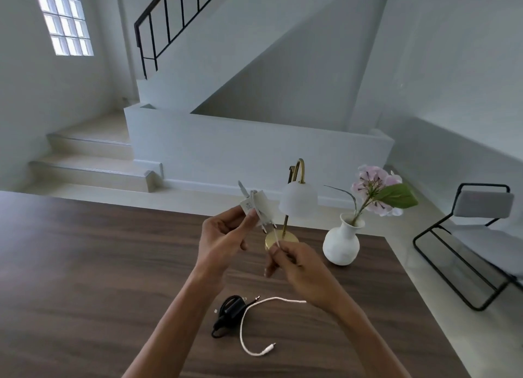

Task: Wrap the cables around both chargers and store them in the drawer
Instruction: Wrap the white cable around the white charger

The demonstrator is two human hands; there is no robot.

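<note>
Left hand (223,236) pinching white charger (259,208) above table (85,264), long axis tilted, prongs pointing down-right toward lamp base (281,240). Right hand (294,264) fingers closed on white cable (271,301) (loose tail curving on tabletop). Black charger (230,311) lying below, cable wrapped.

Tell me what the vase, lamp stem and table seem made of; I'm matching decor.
The vase looks like glazed white ceramic, smooth with a soft sheen. The lamp stem looks like brushed brass or brass-coloured metal, given its gold gleam. The table shows dark wood grain, matte; it could be veneer or laminate.
</note>
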